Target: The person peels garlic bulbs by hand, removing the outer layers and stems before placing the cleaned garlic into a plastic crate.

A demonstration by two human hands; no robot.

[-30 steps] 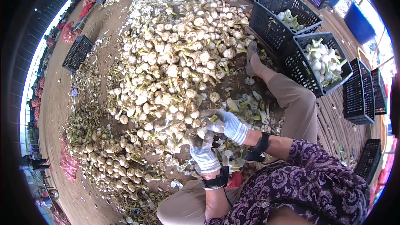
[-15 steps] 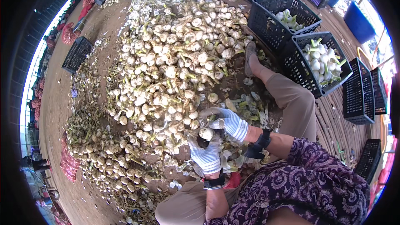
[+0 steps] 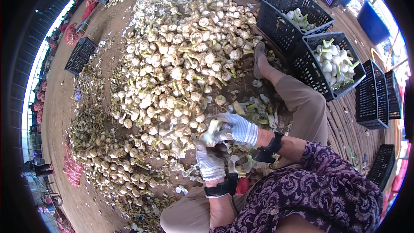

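Observation:
Between my two hands is a whitish garlic bulb [image 3: 209, 138] with a pale stem, smeared by motion. My right hand [image 3: 239, 129], in a striped white-and-blue glove with a dark palm, is closed around the bulb's stem side. My left hand [image 3: 210, 162], gloved alike, sits just below, its thumb and fingers curled at the bulb's lower side; its fingertips are partly blurred. A large heap of untrimmed garlic bulbs [image 3: 177, 73] with roots and short stems spreads over the ground ahead of the hands. Loose leaf peelings [image 3: 258, 110] lie beside my right hand.
Black crates stand at right; a near crate [image 3: 304, 62] and a crate behind it [image 3: 276, 32] hold cleaned white garlic. Empty black crates [image 3: 371, 99] sit farther right, near a blue tub [image 3: 373, 22]. A red net sack [image 3: 72, 166] lies left. My outstretched leg [image 3: 302, 97] borders the heap.
The garlic bulb has turned, its stem side now showing upward in my right hand. My left hand has shifted slightly down and left, tilting its wrist.

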